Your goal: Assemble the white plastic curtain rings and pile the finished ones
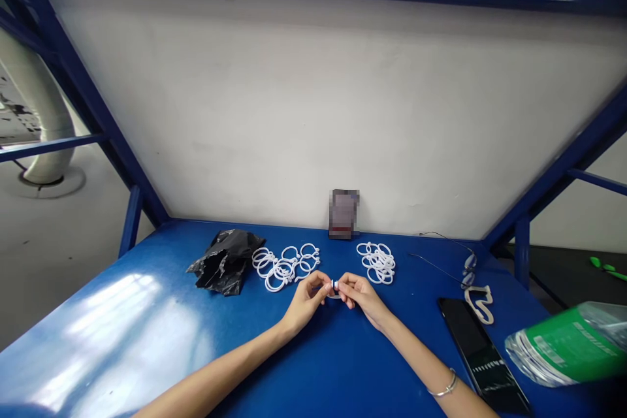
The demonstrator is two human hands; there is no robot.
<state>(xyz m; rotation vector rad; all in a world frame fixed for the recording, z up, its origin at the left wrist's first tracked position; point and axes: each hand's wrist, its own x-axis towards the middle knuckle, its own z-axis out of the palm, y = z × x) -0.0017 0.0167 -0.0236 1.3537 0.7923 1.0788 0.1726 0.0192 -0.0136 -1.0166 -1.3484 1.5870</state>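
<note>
Between my two hands, at the middle of the blue bench, is a white plastic ring, mostly covered by fingers. My left hand pinches its left side with thumb and fingertips. From the other side, my right hand grips it in the same pinch, the two sets of fingertips close together. A loose cluster of white rings with small knobs at their ends lies just behind my left hand. Behind and right of my right hand is a tighter pile of similar rings.
A crumpled black plastic bag lies left on the blue bench. A blurred dark card or box leans against the wall. To the right are eyeglasses, a white looped object, a phone and a green-labelled bottle.
</note>
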